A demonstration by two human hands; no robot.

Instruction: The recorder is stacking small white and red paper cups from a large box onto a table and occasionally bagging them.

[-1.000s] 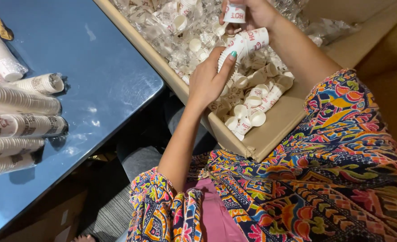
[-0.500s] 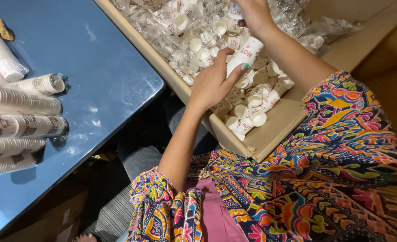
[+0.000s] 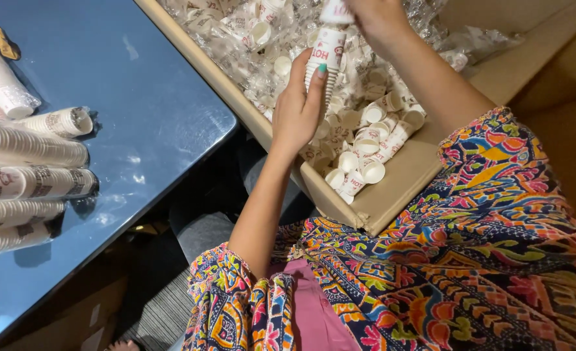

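A person in a bright patterned dress sorts small paper cups over a cardboard box [image 3: 392, 195]. The left hand [image 3: 296, 114] is clamped around a stack of nested white cups [image 3: 324, 60] held upright above the box — at about twelve o'clock in the view. The right hand [image 3: 380, 23], at one o'clock, pinches a single cup [image 3: 335, 11] just above the stack's top. Loose cups [image 3: 359, 156] and clear plastic wrap [image 3: 236, 32] fill the box. At nine o'clock, finished cup stacks [image 3: 28, 169] lie sideways on a blue table [image 3: 151, 110] — well apart from both hands.
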